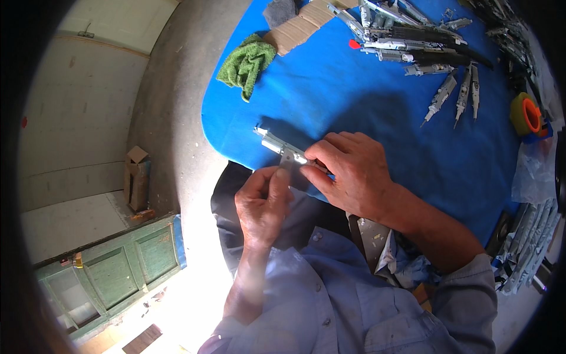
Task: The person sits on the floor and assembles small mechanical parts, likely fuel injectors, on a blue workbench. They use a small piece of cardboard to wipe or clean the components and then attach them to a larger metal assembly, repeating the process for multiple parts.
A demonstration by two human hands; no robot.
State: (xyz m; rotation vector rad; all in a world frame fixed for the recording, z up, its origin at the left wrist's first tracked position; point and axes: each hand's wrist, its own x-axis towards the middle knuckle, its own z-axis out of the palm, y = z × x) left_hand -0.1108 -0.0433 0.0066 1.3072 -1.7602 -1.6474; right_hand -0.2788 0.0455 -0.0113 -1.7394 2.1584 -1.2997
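Observation:
A slim silvery metal part [273, 142], with a pointed fitting at its far left end, is held at a slant over the near edge of a blue-covered table [424, 147]. The fingers of my right hand [358, 172] are closed round its near right end and hide that end. Between thumb and fingers, my left hand [259, 206] pinches a small flat metal piece [286, 160] with a hole in it. This piece stands up against the middle of the slim part; whether the two are joined I cannot tell.
Several similar slim metal parts [413, 47] lie heaped at the far right. A green cloth [246, 64] and a cardboard strip [300, 28] lie at the far left of the table. A roll of orange and yellow tape [527, 115] sits at the right edge, near more metal strips [527, 248].

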